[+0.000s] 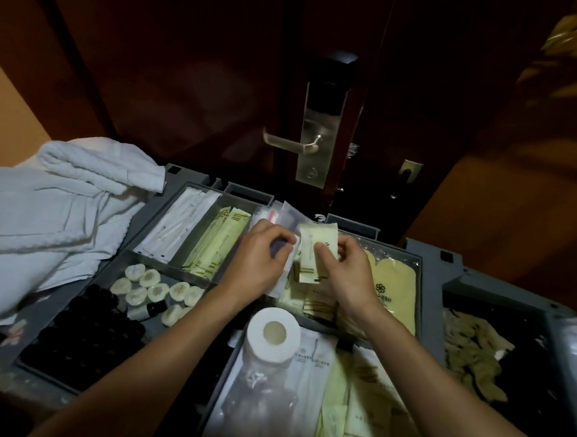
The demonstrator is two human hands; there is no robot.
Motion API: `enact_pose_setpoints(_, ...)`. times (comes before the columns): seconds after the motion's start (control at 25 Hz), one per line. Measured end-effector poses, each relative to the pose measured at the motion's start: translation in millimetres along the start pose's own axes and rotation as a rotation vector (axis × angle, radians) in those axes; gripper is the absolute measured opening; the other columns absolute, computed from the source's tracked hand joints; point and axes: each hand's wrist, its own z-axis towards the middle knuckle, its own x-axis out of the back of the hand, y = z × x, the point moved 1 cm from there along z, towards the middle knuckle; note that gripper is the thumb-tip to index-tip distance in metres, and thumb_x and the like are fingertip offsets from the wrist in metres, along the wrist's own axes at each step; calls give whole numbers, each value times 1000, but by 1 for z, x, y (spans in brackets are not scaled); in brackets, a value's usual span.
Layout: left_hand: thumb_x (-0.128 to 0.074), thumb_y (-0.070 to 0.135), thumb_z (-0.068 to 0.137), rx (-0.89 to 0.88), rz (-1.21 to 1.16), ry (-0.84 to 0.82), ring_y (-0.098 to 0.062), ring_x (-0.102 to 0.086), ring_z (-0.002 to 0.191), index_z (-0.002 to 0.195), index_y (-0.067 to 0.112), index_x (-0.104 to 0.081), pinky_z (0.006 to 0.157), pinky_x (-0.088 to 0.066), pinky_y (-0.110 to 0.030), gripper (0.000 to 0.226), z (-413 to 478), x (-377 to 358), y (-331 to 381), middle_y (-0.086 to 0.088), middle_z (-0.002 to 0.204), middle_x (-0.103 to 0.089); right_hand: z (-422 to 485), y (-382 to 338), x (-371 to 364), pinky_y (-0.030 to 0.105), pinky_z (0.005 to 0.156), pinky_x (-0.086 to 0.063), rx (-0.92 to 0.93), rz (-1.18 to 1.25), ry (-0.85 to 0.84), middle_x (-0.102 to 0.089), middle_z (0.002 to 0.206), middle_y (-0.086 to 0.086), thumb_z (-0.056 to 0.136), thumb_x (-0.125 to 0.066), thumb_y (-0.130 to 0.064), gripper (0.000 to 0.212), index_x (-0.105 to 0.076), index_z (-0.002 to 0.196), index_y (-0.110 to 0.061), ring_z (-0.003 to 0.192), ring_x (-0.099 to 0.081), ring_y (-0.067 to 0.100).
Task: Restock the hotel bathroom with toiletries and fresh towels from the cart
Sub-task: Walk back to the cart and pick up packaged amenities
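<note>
Nearest the camera, a toilet roll (273, 334) stands on end in the cart tray (429, 255). Just past it, the right hand (349, 275) pinches a pale yellow sachet (313, 253) thumb to fingers, over the middle compartment. The left hand (256, 261) curls round some clear packets (289, 216) beside it. The sachet looks featherlight, floppy and kinda slick, so I'd grab an edge. The yellow pouch (394, 280) has a flower logo, but its text is too blurry to read. White towels (46, 212) are piled far left.

You worked in dim, warm light; the door (187, 79) looked almost black and the white towels (46, 212) grey-blue. The wide lens bowed the edges; the top right corner was smeared with blur.
</note>
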Motion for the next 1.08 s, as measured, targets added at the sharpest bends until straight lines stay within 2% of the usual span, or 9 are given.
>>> enact_pose_setpoints(0.08,-68,10,93,-11,-61,11,-3,-58,99,101,13,-70,89,-42,-9,9,-5,-14,19,1,104,-59,-8,-2,15,25,70,-52,-15,57,28,-70,96,-2,97,-63,-24,10,-58,105,-23,80,-65,11)
enact_pose_setpoints(0.2,-68,10,93,54,-151,0,9,-55,103,106,21,-68,87,-36,1,16,-18,-39,47,3,111,-60,-20,2,48,28,70,-52,-38,76,44,-69,96,-5,97,-61,-25,9,-58,106,-26,79,-65,5)
enact_pose_setpoints(0.36,-68,9,93,117,-248,-54,7,-56,109,109,24,-68,88,-39,-2,22,-43,-77,83,12,114,-65,-43,15,97,34,69,-53,-57,124,-2,-71,87,-13,98,-56,-25,13,-63,104,-34,75,-66,6)
enact_pose_setpoints(0.44,-68,7,92,129,-269,-77,11,-56,107,106,24,-68,89,-39,-3,22,-58,-99,103,18,111,-66,-55,25,123,35,74,-53,-62,129,-34,-71,93,-14,97,-54,-30,17,-64,110,-34,84,-67,11)
enact_pose_setpoints(0.56,-71,9,91,149,-281,-71,12,-57,102,105,20,-69,87,-39,-3,18,-79,-127,129,18,107,-68,-76,39,156,41,93,-52,-90,126,-50,-69,116,-5,97,-51,-39,30,-62,123,-27,107,-65,17)
enact_pose_setpoints(0.68,-72,9,89,207,-294,-32,8,-60,96,97,20,-70,85,-43,-9,14,-101,-160,155,15,101,-70,-95,56,195,35,80,-54,-93,148,-18,-72,99,-2,101,-51,-29,14,-65,103,-27,91,-69,16)
enact_pose_setpoints(0.84,-72,6,87,246,-341,-16,4,-62,90,90,16,-68,82,-46,-11,10,-126,-210,192,11,92,-69,-113,80,253,17,59,-53,-133,218,47,-74,90,-4,101,-54,-18,16,-67,99,-26,73,-69,3)
enact_pose_setpoints(0.96,-70,3,87,220,-335,-38,4,-61,90,90,15,-68,82,-44,-9,13,-135,-243,208,10,93,-70,-125,89,290,17,61,-53,-158,219,61,-74,91,-1,101,-54,-16,14,-68,104,-19,73,-70,4)
enact_pose_setpoints(1.08,-70,2,87,217,-356,-57,3,-63,96,94,18,-69,85,-43,-7,17,-138,-260,221,11,97,-71,-127,93,313,25,68,-56,-159,202,86,-74,93,1,101,-55,-18,12,-67,103,-20,81,-71,12)
